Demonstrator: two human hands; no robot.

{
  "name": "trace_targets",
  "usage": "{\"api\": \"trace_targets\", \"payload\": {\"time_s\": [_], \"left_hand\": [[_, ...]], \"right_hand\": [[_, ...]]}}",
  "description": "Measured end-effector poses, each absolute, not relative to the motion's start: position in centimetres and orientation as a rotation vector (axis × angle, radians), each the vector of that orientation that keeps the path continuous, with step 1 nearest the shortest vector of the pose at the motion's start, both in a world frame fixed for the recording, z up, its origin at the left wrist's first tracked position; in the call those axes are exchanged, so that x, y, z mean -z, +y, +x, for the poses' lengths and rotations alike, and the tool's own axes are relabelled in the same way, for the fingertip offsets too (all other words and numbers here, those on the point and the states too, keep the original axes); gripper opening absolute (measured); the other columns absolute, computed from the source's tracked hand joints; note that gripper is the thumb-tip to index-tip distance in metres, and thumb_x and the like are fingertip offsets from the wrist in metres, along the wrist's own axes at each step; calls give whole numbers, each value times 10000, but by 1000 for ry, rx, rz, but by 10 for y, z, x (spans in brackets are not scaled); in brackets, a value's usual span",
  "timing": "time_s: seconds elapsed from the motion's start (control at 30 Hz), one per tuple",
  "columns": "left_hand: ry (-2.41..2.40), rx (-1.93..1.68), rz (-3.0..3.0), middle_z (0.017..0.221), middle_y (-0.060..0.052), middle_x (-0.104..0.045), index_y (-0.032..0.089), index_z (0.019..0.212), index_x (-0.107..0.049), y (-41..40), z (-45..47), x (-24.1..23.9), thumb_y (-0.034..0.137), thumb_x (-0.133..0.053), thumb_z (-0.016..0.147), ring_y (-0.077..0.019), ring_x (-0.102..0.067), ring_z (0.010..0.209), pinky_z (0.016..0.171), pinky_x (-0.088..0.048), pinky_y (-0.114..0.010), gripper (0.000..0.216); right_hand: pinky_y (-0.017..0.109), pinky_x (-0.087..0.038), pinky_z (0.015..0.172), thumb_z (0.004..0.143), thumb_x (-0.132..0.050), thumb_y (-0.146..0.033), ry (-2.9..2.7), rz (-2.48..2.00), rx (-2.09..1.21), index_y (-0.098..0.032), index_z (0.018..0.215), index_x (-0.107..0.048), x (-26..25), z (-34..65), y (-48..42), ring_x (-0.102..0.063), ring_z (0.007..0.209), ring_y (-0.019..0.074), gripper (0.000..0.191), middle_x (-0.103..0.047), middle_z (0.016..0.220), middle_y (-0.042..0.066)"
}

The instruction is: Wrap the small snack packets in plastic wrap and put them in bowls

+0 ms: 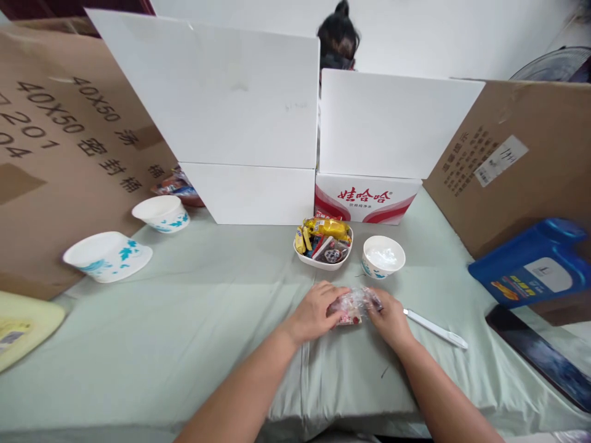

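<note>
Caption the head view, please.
Left hand and right hand hold a pinkish clear-plastic packet near a white snack-filled bowl.

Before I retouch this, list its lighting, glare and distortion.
In the head view, light is soft, with faint shadows on the cloth near the left hand and right hand; there, glare whitens the packet's clear wrap, and the phone looks cloudy, perhaps from reflection; wide-angle stretch seems to skew the far-left bowl and blue bottle.

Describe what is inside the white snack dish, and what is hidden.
The white dish holds a golden packet, yellow packets at left, a red packet behind and a dark packet in front. Its bottom, and anything buried beneath these, is covered.
</note>
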State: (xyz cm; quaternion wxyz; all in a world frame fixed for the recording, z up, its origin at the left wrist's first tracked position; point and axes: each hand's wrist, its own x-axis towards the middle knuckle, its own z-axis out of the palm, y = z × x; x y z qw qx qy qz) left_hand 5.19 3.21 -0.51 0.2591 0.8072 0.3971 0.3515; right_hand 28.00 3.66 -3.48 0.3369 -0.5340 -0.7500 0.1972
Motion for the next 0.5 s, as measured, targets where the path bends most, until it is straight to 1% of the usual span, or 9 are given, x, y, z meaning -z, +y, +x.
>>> {"api": "trace_targets", "payload": {"time_s": [0.03, 0.07, 0.17, 0.23, 0.3, 0.37, 0.4, 0.43, 0.5], "left_hand": [[1102, -1025, 2136, 952, -54, -667, 218, 1185, -617, 33, 50, 4, 174, -584, 811, -212, -594, 926, 900, -474, -377, 378], [1138, -1109, 2053, 907, -44, -654, 210, 1176, -616, 35, 47, 3, 148, -543, 812, -193, -596, 883, 862, -483, -347, 376], [1222, -1251, 1768, 803, -3, -604, 185, 1190, -577, 41, 33, 2, 132, -513, 773, -146, -583, 752, 739, -486, -275, 425], [1310, -1190, 1701, 716, 23, -570, 181, 1100, -610, 45, 23, 2, 114, -500, 734, -129, -553, 664, 644, -460, -240, 387], [1514, -1170, 1739, 677, 25, -551, 184, 961, -644, 48, 16, 2, 95, -487, 702, -133, -532, 637, 610, -442, -239, 315], [1691, -1275, 1839, 734, -3, -575, 187, 890, -645, 48, 14, 1, 99, -496, 711, -159, -551, 705, 667, -467, -275, 249], [1691, -1332, 1919, 792, -22, -596, 190, 902, -643, 46, 16, 1, 114, -511, 732, -177, -568, 767, 721, -483, -301, 229], [1621, -1350, 2019, 867, -43, -617, 192, 942, -641, 44, 19, 0, 139, -534, 754, -196, -582, 842, 783, -491, -328, 223], [1390, -1241, 2226, 1046, -84, -640, 199, 1060, -630, 40, 29, 1, 215, -609, 773, -241, -585, 1012, 904, -477, -391, 288]], "right_hand": [[375, -536, 827, 857, -464, -300, -1901, -1423, -504, -195, 1041, -665, 37, 284, 37, -678, 923, 238, 292, -728, 1008, 89], [357, -538, 796, 849, -472, -314, -1832, -1457, -502, -199, 995, -670, 38, 287, 37, -681, 876, 229, 272, -735, 963, 76], [326, -530, 737, 836, -502, -386, -1606, -1530, -528, -188, 975, -657, 33, 293, 38, -674, 798, 214, 287, -736, 899, 65], [322, -522, 730, 820, -524, -430, -1509, -1561, -542, -185, 975, -646, 28, 295, 39, -666, 796, 216, 314, -732, 898, 69], [326, -516, 734, 798, -546, -452, -1473, -1588, -554, -188, 987, -639, 24, 294, 40, -659, 801, 220, 338, -726, 919, 73], [336, -512, 743, 781, -562, -482, -1453, -1611, -565, -191, 994, -637, 22, 293, 41, -653, 801, 224, 368, -721, 937, 76], [340, -510, 746, 777, -569, -505, -1439, -1617, -573, -191, 999, -637, 22, 293, 41, -651, 799, 226, 390, -719, 942, 78], [343, -509, 746, 773, -575, -529, -1424, -1617, -582, -190, 1003, -637, 22, 292, 41, -650, 795, 227, 415, -718, 942, 78], [340, -506, 742, 776, -578, -567, -1410, -1598, -609, -188, 1006, -641, 21, 289, 41, -647, 798, 227, 447, -717, 937, 76]]}}
